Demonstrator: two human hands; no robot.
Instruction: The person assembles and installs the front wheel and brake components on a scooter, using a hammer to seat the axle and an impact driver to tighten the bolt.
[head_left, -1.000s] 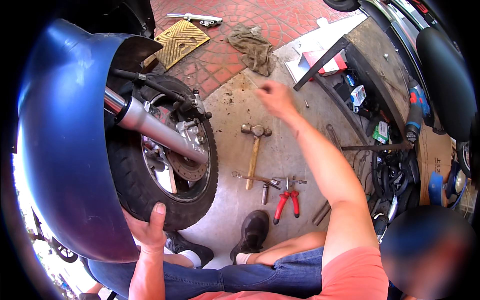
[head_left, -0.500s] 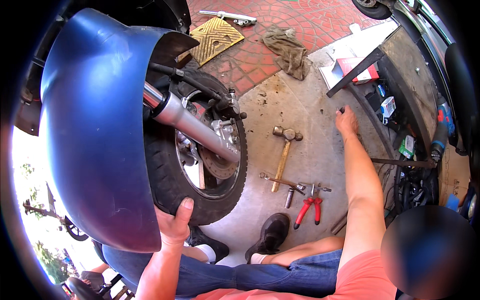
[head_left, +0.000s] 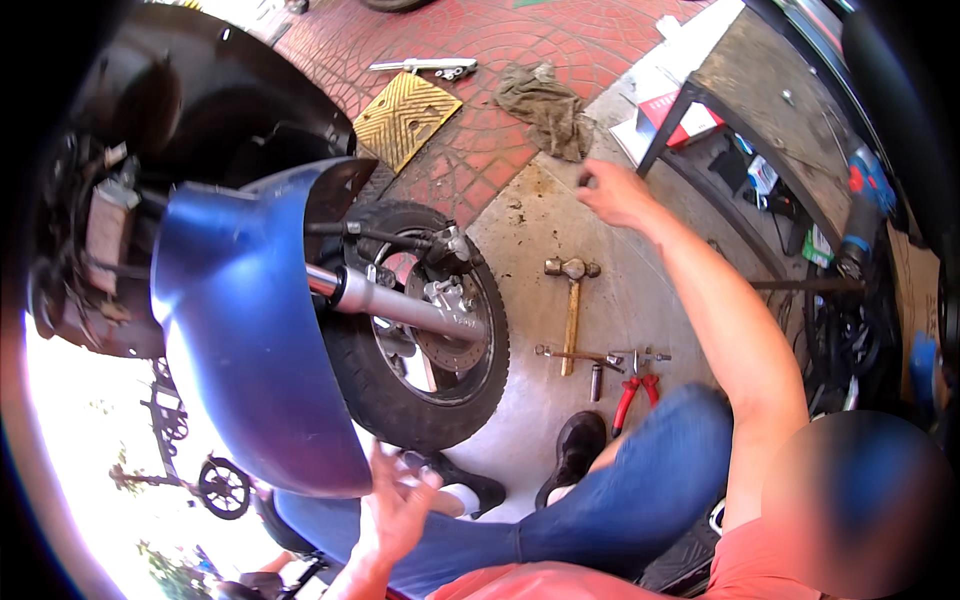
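A blue fender (head_left: 250, 330) covers the left part of a scooter's front wheel (head_left: 400, 395), with a silver fork leg (head_left: 410, 309) and a brake disc beside it. Just under the fender's lower tip is my left hand (head_left: 395, 510), its fingers spread and nothing in them. My right hand (head_left: 617, 195) reaches forward over the floor near a crumpled brown rag (head_left: 548, 108). Its fingers are curled in; whatever they hold, if anything, is hidden. Between my arms lie a wooden-handled hammer (head_left: 572, 320), red-handled pliers (head_left: 626, 398) and a short metal socket (head_left: 596, 382).
A yellow ramp block (head_left: 412, 120) and a silver fork part (head_left: 425, 66) lie on red paving ahead. To the right stands a metal-framed bench (head_left: 770, 120) with a red box (head_left: 680, 118) and a blue-red power tool (head_left: 870, 180). My shoes rest beside the tools.
My right hand has swung forward and left toward the rag. My left hand has come off the fender and tyre edge, its fingers spreading. My right knee has risen and the view has shifted.
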